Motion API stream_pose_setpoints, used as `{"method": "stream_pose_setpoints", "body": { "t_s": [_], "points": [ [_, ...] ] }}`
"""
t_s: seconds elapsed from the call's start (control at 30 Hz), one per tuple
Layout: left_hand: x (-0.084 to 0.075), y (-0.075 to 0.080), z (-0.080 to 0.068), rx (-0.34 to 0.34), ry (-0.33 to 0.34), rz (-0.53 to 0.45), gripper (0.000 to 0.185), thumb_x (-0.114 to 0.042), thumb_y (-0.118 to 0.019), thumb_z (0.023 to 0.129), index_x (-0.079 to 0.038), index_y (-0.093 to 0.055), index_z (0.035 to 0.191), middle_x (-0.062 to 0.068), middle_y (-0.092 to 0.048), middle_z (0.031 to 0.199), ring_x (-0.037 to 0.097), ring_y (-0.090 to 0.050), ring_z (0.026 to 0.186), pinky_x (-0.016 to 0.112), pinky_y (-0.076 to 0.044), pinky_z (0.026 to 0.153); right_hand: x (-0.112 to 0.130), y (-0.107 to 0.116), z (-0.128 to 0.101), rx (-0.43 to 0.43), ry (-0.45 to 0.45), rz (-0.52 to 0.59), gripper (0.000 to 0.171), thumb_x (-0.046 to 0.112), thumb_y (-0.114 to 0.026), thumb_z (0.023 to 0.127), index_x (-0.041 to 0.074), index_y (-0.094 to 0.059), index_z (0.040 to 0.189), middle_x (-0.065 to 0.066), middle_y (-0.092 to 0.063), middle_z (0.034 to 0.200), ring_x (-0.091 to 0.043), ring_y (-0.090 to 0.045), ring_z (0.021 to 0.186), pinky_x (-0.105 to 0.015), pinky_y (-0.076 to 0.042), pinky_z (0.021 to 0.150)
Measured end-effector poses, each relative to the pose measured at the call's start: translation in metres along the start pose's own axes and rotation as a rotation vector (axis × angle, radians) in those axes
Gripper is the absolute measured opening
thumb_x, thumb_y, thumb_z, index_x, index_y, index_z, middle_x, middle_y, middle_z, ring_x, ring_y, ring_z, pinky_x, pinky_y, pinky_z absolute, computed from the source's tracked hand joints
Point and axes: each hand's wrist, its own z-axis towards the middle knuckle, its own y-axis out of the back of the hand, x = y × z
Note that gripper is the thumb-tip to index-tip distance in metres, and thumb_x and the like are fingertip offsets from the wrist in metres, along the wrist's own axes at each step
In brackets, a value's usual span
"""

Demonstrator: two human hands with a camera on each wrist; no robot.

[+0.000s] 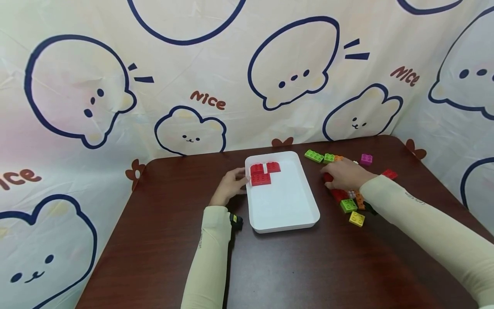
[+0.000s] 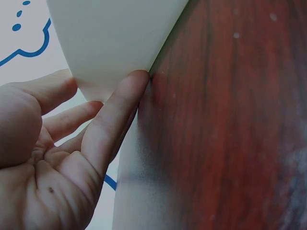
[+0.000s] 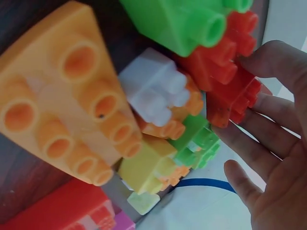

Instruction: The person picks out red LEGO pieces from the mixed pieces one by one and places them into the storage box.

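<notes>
A white tray (image 1: 285, 214) lies mid-table with three red bricks (image 1: 260, 175) packed into its far left corner. My left hand (image 1: 231, 184) rests at the tray's left side; in the left wrist view, the straight fingers of the left hand (image 2: 96, 134) touch the tray wall (image 2: 115, 38). My right hand (image 1: 345, 174) reaches into a brick pile to the right of the tray, over a red brick (image 1: 328, 177). In the right wrist view, the right hand (image 3: 278, 143) has spread fingers touching that red brick (image 3: 232, 96), without a closed grip.
The pile holds green (image 1: 349, 205), yellow (image 1: 356, 219), orange (image 3: 62, 96) and white (image 3: 153, 86) bricks. Farther back lie green bricks (image 1: 314, 156), a magenta one (image 1: 366, 159) and a flat red one (image 1: 390, 174). A printed curtain surrounds the dark wooden table (image 1: 162, 240).
</notes>
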Motion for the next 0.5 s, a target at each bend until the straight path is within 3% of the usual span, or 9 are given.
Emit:
{"method": "stream_pose_setpoints", "body": {
  "t_s": [0.23,0.5],
  "points": [
    [-0.001,-0.001,-0.001,-0.006,0.009,-0.002,0.053,-0.017,-0.063,0.102,-0.007,-0.046,0.151,0.018,-0.055,0.135,0.034,-0.064,0.114,0.041,-0.061,0.083,0.006,0.012,0.002,-0.042,0.010,0.009,0.049,0.026,-0.079,0.089,0.003,-0.067,0.131,-0.017,-0.069,0.122,-0.031,-0.065,0.103,-0.057,-0.052,0.098],
    [-0.001,0.000,-0.001,-0.006,0.004,-0.002,0.053,-0.015,-0.064,0.102,-0.007,-0.046,0.151,0.018,-0.055,0.134,0.034,-0.065,0.113,0.042,-0.061,0.084,0.019,0.029,0.004,-0.064,-0.007,0.026,0.055,0.024,-0.078,0.089,0.001,-0.062,0.136,-0.022,-0.064,0.128,-0.036,-0.061,0.113,-0.056,-0.052,0.098]
  ]
}}
